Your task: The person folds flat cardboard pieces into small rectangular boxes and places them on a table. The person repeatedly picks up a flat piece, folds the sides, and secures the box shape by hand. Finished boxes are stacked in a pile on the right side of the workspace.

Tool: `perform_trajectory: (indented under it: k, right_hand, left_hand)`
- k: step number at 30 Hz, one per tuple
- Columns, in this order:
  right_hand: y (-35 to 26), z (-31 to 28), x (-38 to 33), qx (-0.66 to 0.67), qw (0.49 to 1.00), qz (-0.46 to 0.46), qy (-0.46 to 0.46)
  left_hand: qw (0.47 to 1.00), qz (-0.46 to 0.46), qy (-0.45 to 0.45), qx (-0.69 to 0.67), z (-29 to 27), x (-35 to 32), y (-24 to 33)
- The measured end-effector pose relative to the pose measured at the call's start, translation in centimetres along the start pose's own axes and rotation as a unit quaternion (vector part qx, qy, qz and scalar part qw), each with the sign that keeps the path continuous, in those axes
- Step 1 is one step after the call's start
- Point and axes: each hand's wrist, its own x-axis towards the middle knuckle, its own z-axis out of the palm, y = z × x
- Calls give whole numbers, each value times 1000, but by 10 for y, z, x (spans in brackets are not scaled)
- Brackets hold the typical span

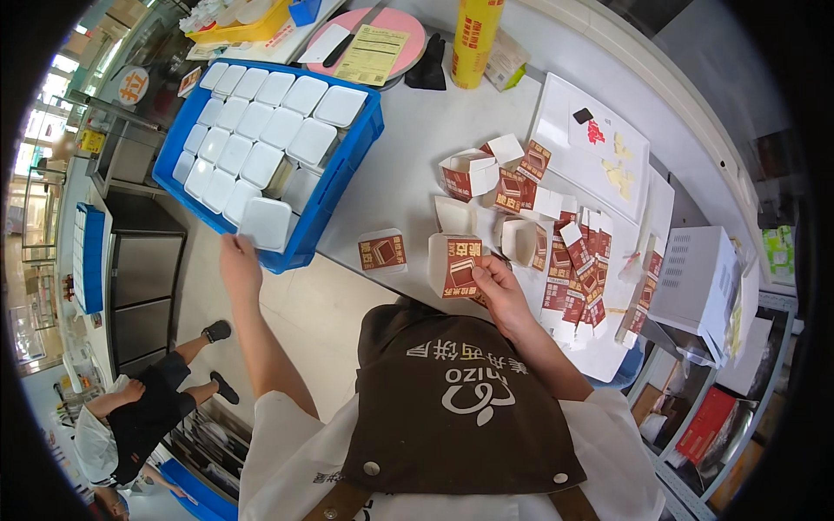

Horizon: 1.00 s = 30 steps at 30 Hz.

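A blue plastic crate (360,143) on the left of the table holds rows of white-lidded square containers (234,154). At its near corner, my left hand (241,267) grips the edge of one white-lidded container (265,223), tilted over the crate's rim. My right hand (502,291) is closed on a brown and white folded carton (457,260), thumb on its printed face; its upper end stands open. Just left of that carton lies a flat brown printed piece (383,252). Several more opened cartons (469,174) and a pile of flat ones (582,269) lie to the right.
A white tray (556,113) with coloured bits stands at the back right. Behind are a yellow roll (475,43), a black glove (427,65), and a pink round board (408,35) with a knife (340,49). A person (143,399) is on the floor area at left.
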Motion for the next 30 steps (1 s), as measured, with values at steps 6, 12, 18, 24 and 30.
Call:
perform_trajectory:
  k: [6, 12, 18, 24, 30]
  right_hand:
    - [-13, 12, -8, -104, 992, -69, -30]
    - [9, -1, -4, -222, 970, -41, -94]
    - [44, -15, -3, -233, 970, -67, -27]
    - [39, -17, -6, -141, 988, -19, -52]
    - [47, -31, -4, -95, 995, -20, -25]
  left_hand:
    - [977, 108, -113, -147, -52, -84, 86]
    - [898, 124, -350, -238, 16, -162, 115]
    - [883, 61, -392, -251, 56, -211, 105]
    - [890, 73, -394, -216, 45, -222, 114]
    - [891, 97, -398, -195, 35, -224, 126]
